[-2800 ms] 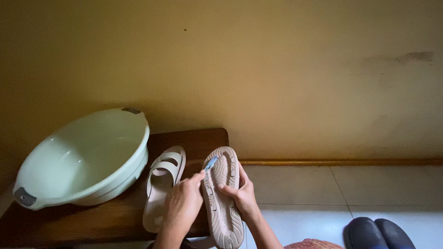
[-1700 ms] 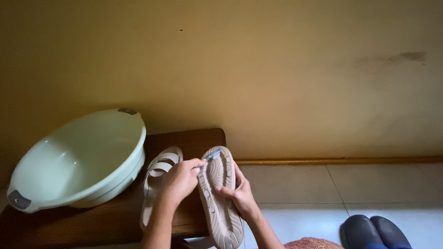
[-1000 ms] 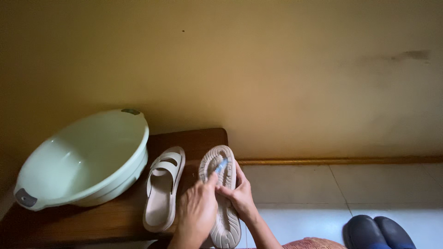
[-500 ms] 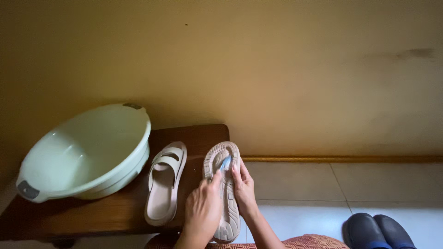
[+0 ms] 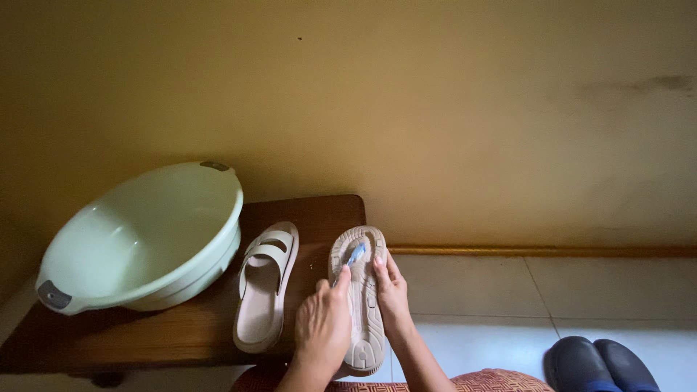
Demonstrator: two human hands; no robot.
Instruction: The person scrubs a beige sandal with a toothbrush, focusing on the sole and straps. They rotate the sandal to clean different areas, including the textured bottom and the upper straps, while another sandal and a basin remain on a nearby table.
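The right hand clasps the upturned beige sandal along its edge at the right end of the dark wooden bench, tread side up, so the moulded grooves face the left hand. That hand pinches a small blue-headed brush, bristles on the toe-end tread. The matching sandal lies strap-up beside a smooth pale green plastic basin.
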